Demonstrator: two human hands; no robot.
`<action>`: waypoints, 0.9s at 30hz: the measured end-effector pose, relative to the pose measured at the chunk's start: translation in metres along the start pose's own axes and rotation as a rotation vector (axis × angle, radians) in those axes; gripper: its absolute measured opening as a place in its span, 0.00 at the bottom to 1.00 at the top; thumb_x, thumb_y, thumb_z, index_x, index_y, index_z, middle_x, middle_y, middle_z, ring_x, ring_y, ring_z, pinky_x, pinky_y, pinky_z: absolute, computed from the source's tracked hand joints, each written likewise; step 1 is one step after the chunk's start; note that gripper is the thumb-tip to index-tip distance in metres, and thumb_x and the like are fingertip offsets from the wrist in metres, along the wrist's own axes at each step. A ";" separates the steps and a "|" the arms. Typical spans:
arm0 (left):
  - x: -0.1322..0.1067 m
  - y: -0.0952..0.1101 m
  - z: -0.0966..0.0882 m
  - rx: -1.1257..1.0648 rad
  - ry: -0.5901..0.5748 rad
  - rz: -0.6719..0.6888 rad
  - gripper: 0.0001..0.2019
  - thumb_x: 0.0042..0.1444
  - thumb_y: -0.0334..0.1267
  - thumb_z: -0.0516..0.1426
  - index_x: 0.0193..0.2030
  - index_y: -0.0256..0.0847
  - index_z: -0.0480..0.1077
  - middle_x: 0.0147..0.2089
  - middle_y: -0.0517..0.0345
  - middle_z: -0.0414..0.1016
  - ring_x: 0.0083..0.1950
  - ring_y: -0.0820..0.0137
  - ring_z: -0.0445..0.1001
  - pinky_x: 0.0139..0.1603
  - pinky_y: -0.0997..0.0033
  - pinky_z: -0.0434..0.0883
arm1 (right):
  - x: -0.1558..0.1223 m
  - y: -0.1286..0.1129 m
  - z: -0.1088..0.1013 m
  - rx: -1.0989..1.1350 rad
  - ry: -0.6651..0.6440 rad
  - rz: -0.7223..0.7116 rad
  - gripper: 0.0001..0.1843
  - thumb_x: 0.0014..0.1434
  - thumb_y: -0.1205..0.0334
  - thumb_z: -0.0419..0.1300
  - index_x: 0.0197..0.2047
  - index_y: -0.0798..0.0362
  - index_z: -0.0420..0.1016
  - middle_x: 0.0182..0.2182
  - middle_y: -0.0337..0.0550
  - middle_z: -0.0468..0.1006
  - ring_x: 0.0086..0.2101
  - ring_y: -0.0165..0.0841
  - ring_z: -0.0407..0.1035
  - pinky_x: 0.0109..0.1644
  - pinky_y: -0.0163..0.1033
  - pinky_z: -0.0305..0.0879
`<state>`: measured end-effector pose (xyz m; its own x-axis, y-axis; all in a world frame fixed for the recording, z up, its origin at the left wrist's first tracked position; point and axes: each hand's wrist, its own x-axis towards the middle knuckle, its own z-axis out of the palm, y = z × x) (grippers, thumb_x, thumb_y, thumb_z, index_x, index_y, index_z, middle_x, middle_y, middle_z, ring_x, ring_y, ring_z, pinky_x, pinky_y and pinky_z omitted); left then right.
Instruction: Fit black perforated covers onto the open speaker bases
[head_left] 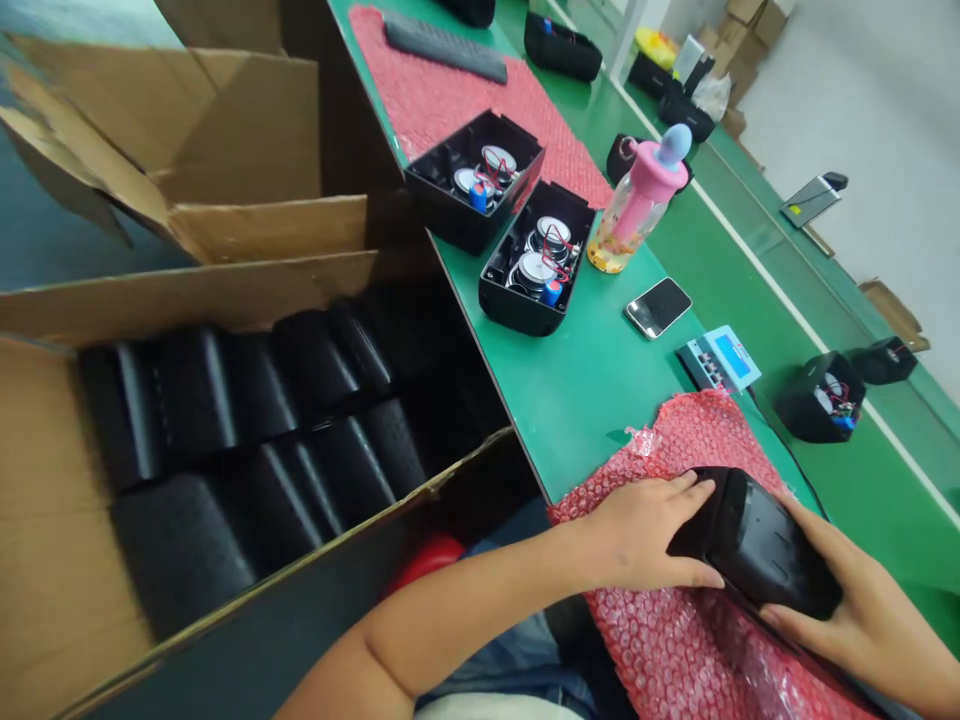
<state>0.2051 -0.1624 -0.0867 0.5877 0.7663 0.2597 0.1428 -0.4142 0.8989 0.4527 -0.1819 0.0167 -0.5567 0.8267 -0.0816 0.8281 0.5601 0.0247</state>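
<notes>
A black speaker housing (776, 550) lies on pink bubble wrap (675, 640) at the lower right. My left hand (645, 535) grips its left end, thumb on the near side and fingers over the far side. Around the right end, my right hand (855, 590) is closed, with the thumb along the near edge. The housing's underside is hidden. Farther up the green bench stand two open speaker housings, a nearer one (525, 305) and a farther one (450, 215), showing round white-backed drivers, red wires and a blue cylinder.
On my left, an open cardboard box (37, 480) holds several black housings (187, 390). A phone (660, 307), a small device with a blue screen (721, 358) and a pink-lidded bottle (637, 200) stand on the bench (592, 400). Another open housing (817, 400) is at the right.
</notes>
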 end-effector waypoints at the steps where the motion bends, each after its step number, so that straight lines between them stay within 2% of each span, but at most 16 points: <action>1: 0.000 -0.001 0.001 0.012 0.007 0.008 0.46 0.51 0.62 0.56 0.67 0.30 0.50 0.67 0.35 0.51 0.67 0.56 0.55 0.67 0.59 0.55 | 0.000 -0.001 -0.001 0.010 -0.002 0.006 0.44 0.56 0.41 0.56 0.67 0.56 0.46 0.54 0.58 0.68 0.48 0.49 0.70 0.45 0.53 0.74; 10: -0.001 -0.001 0.003 0.078 0.035 0.070 0.45 0.53 0.62 0.53 0.67 0.28 0.50 0.66 0.34 0.54 0.66 0.55 0.57 0.66 0.59 0.57 | -0.002 -0.002 0.000 0.056 -0.011 0.029 0.44 0.54 0.43 0.59 0.67 0.55 0.49 0.54 0.58 0.67 0.48 0.52 0.68 0.47 0.57 0.72; 18: -0.001 -0.002 0.004 0.113 0.043 0.075 0.41 0.57 0.62 0.48 0.67 0.28 0.50 0.66 0.34 0.55 0.66 0.56 0.58 0.66 0.59 0.57 | 0.001 -0.004 -0.002 0.064 -0.001 0.015 0.44 0.54 0.43 0.59 0.66 0.57 0.50 0.54 0.58 0.67 0.48 0.51 0.69 0.47 0.56 0.72; 24: -0.001 -0.002 0.003 0.107 0.038 0.082 0.41 0.57 0.60 0.51 0.66 0.27 0.51 0.66 0.33 0.55 0.66 0.56 0.57 0.66 0.59 0.57 | 0.005 -0.009 0.005 -0.015 0.036 -0.020 0.44 0.56 0.43 0.56 0.67 0.60 0.47 0.54 0.61 0.66 0.49 0.52 0.67 0.46 0.56 0.71; 27: 0.000 -0.001 -0.001 0.086 -0.005 0.061 0.43 0.54 0.59 0.55 0.66 0.27 0.50 0.66 0.33 0.53 0.66 0.55 0.57 0.66 0.57 0.57 | 0.003 -0.013 0.010 -0.023 0.046 -0.004 0.47 0.55 0.41 0.56 0.67 0.61 0.45 0.55 0.62 0.64 0.50 0.53 0.65 0.47 0.58 0.69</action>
<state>0.2037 -0.1616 -0.0874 0.6014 0.7358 0.3112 0.1741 -0.5008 0.8479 0.4409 -0.1868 0.0057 -0.5630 0.8257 -0.0354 0.8243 0.5641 0.0478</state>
